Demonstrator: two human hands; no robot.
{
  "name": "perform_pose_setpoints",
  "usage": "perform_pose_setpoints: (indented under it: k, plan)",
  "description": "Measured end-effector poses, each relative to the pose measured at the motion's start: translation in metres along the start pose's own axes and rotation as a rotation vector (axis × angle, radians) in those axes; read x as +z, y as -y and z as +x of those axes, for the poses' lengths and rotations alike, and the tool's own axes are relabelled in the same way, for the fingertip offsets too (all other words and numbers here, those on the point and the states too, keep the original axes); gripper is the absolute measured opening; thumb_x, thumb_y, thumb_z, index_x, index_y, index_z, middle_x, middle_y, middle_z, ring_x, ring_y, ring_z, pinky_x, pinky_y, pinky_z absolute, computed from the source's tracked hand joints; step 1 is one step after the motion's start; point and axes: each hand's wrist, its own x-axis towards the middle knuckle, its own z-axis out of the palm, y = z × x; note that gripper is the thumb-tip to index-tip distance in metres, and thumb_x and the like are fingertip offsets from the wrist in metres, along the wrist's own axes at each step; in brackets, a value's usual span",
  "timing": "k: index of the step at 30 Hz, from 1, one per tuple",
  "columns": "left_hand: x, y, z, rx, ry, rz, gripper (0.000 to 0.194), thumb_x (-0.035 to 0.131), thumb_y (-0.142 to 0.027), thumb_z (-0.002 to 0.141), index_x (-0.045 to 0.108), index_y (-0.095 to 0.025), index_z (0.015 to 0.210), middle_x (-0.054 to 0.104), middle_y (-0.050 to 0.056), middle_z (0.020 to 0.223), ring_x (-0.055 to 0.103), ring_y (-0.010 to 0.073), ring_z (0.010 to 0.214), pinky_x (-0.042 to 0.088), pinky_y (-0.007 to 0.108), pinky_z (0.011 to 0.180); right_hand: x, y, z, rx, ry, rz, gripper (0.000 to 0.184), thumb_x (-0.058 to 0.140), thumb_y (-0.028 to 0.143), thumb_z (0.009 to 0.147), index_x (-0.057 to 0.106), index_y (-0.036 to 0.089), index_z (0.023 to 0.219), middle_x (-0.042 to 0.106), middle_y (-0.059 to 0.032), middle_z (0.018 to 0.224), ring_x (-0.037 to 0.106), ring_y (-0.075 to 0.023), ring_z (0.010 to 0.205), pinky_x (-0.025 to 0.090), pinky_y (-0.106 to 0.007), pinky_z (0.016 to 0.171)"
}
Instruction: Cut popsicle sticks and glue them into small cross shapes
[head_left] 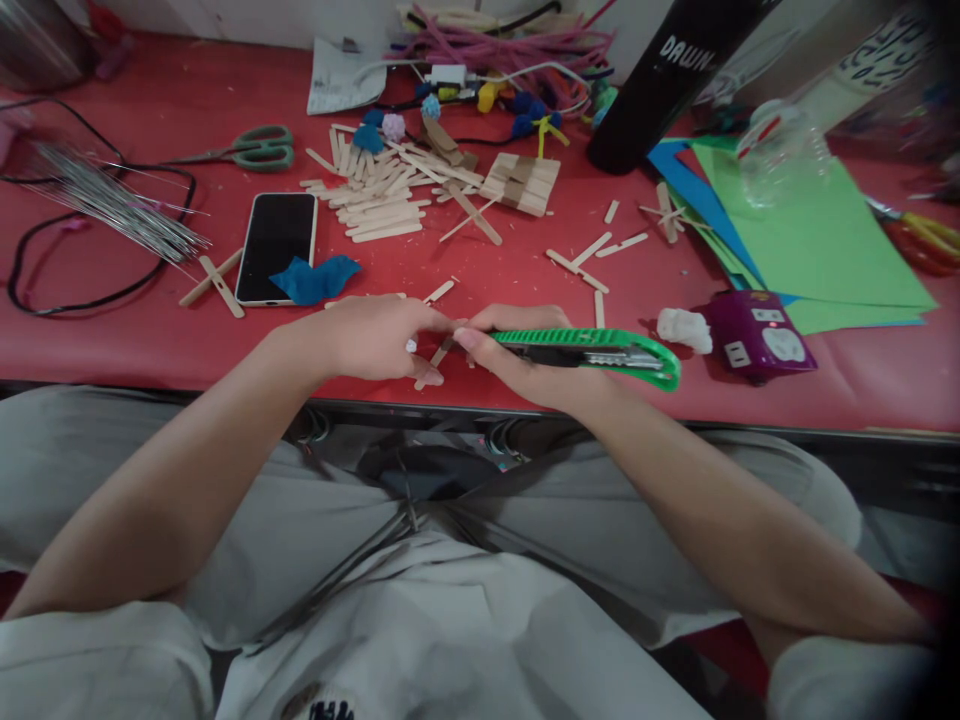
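Observation:
My right hand (pixel 525 360) grips a green utility knife (pixel 600 350) near the front edge of the red table (pixel 150 340), its tip pointing left. My left hand (pixel 375 335) pinches a small wooden craft stick (pixel 439 358) against the table right at the knife's tip. Both hands meet over that stick. A pile of wooden sticks (pixel 382 195) lies farther back, with a glued stick panel (pixel 523 183) to its right.
A phone (pixel 275 245) with blue clay (pixel 319 280) lies to the left, beside green scissors (pixel 255 150) and a bundle of wires (pixel 112 205). To the right sit a purple device (pixel 757 335), a white lump (pixel 684 328), coloured paper (pixel 810 240) and a black bottle (pixel 667 80).

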Motion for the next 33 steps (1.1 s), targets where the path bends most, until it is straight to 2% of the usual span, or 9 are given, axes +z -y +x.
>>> perform_pose_setpoints:
  k: [7,10,16,21,28,33]
  plan:
    - [-0.001,0.0,-0.001,0.002,-0.004,0.006,0.043,0.063,-0.048,0.078,0.064,-0.035,0.12,0.072,0.0,0.098,0.063,0.02,0.082,0.034,0.028,0.063,0.001,0.003,-0.001,-0.055,-0.016,0.031,0.028,0.056,0.042,0.095,0.072,0.021,0.083,0.068,0.0025,0.068,0.059,-0.0107,0.06,0.044,-0.023,0.059]
    - [-0.001,-0.001,-0.001,0.006,-0.007,0.002,0.043,0.063,-0.049,0.078,0.064,-0.035,0.118,0.072,0.0,0.097,0.064,0.0205,0.082,0.033,0.027,0.061,0.003,0.005,-0.001,-0.035,-0.016,0.03,0.028,0.056,0.042,0.095,0.07,0.021,0.083,0.068,0.0016,0.068,0.059,-0.0118,0.06,0.044,-0.024,0.058]
    - [-0.001,0.0,0.0,-0.012,-0.001,0.02,0.035,0.063,-0.052,0.076,0.068,-0.029,0.102,0.072,0.001,0.092,0.064,0.021,0.081,0.034,0.029,0.061,0.0,0.014,0.003,0.019,0.055,0.031,0.031,0.053,0.044,0.095,0.069,0.021,0.08,0.064,0.001,0.065,0.054,-0.0126,0.059,0.044,-0.026,0.057]
    - [-0.001,0.0,0.001,-0.035,0.002,0.05,0.04,0.063,-0.054,0.076,0.068,-0.033,0.11,0.072,0.001,0.097,0.065,0.023,0.086,0.037,0.029,0.066,-0.005,0.014,0.007,0.002,0.086,0.014,0.03,0.054,0.042,0.095,0.07,0.021,0.079,0.064,0.0003,0.065,0.054,-0.0137,0.059,0.044,-0.028,0.058]
    - [-0.002,-0.001,0.0,-0.059,-0.009,0.05,0.04,0.064,-0.055,0.075,0.069,-0.032,0.107,0.072,0.002,0.099,0.064,0.0244,0.089,0.035,0.028,0.062,-0.002,0.01,0.011,-0.062,0.07,-0.04,0.029,0.054,0.038,0.094,0.068,0.021,0.075,0.061,0.0013,0.062,0.051,-0.0122,0.056,0.043,-0.027,0.058]
    - [-0.002,0.0,0.0,-0.038,-0.005,0.016,0.045,0.064,-0.054,0.075,0.068,-0.032,0.114,0.073,0.003,0.104,0.064,0.0231,0.089,0.036,0.027,0.062,-0.002,0.008,0.01,-0.031,0.081,-0.035,0.027,0.056,0.039,0.093,0.069,0.021,0.077,0.064,0.0012,0.062,0.054,-0.0129,0.055,0.043,-0.027,0.057]
